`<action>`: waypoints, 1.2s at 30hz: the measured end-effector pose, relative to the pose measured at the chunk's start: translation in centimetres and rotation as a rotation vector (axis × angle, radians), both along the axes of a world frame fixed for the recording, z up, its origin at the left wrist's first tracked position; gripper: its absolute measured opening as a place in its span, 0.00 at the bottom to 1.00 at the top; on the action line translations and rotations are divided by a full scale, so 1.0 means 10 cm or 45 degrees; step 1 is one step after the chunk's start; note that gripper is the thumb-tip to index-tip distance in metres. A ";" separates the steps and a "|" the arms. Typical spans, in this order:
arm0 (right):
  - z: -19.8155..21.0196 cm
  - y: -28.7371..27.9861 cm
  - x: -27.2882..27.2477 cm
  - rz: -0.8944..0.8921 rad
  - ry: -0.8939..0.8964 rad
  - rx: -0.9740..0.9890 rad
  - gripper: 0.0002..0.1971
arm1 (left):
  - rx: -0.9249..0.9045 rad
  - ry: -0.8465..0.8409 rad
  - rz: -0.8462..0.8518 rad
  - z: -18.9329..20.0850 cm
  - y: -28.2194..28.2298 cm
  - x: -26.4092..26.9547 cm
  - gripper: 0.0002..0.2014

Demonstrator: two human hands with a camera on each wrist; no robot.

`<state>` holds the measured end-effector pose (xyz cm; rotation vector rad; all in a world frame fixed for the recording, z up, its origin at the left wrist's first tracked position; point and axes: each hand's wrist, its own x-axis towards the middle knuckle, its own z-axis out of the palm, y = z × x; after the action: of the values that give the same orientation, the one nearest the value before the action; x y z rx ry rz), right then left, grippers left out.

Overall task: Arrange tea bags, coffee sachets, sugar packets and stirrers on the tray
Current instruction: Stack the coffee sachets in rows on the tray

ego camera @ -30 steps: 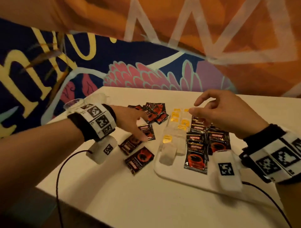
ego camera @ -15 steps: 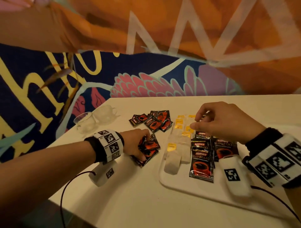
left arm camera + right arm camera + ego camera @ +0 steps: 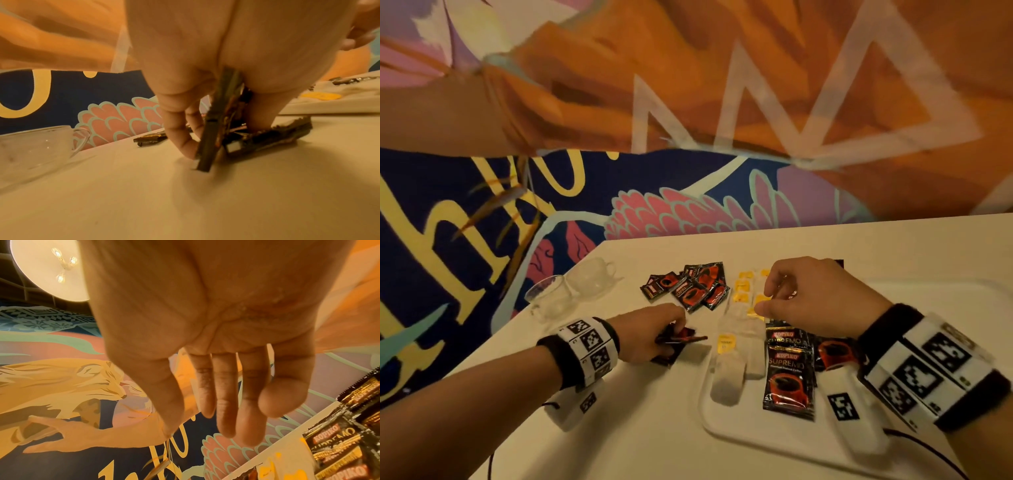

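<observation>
My left hand [image 3: 671, 334] grips a few black-and-red coffee sachets [image 3: 676, 339] on the table just left of the white tray [image 3: 750, 435]. In the left wrist view my left hand [image 3: 205, 139] holds the sachets [image 3: 213, 126] up on edge, with another sachet [image 3: 277, 134] flat beside them. On the tray lie a row of tea bags [image 3: 726, 377] with yellow tags and a row of coffee sachets [image 3: 789, 377]. My right hand [image 3: 774, 301] hovers over the tea bags. The right wrist view shows its fingers [image 3: 224, 402] loosely extended and holding nothing.
A loose pile of coffee sachets [image 3: 691, 286] lies on the table beyond my left hand. Two glass cups [image 3: 551, 298] [image 3: 592, 275] stand near the table's left edge. A painted wall runs close behind the table.
My left hand drew several loose sachets together on the table and tipped them up into its grip. My right hand sank a little over the tea bags.
</observation>
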<state>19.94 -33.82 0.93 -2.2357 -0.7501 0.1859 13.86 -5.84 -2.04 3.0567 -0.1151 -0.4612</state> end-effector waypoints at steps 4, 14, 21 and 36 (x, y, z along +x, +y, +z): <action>0.02 -0.02 0.01 0.006 -0.010 0.013 0.11 | -0.040 0.017 0.082 -0.06 0.05 0.01 0.18; 0.03 -0.01 0.00 0.029 -0.012 0.023 0.11 | 0.058 -0.180 0.060 -0.17 0.01 0.01 0.09; 0.03 -0.02 0.00 0.038 0.009 0.018 0.11 | -0.047 -0.455 0.199 0.19 -0.03 0.26 0.08; 0.07 -0.09 0.04 0.026 -0.008 0.077 0.11 | 0.306 -0.379 0.224 -0.16 -0.10 0.93 0.21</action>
<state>20.29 -34.71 1.58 -2.1728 -0.7723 0.1639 23.18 -6.86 -3.69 3.3088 0.2128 -0.0072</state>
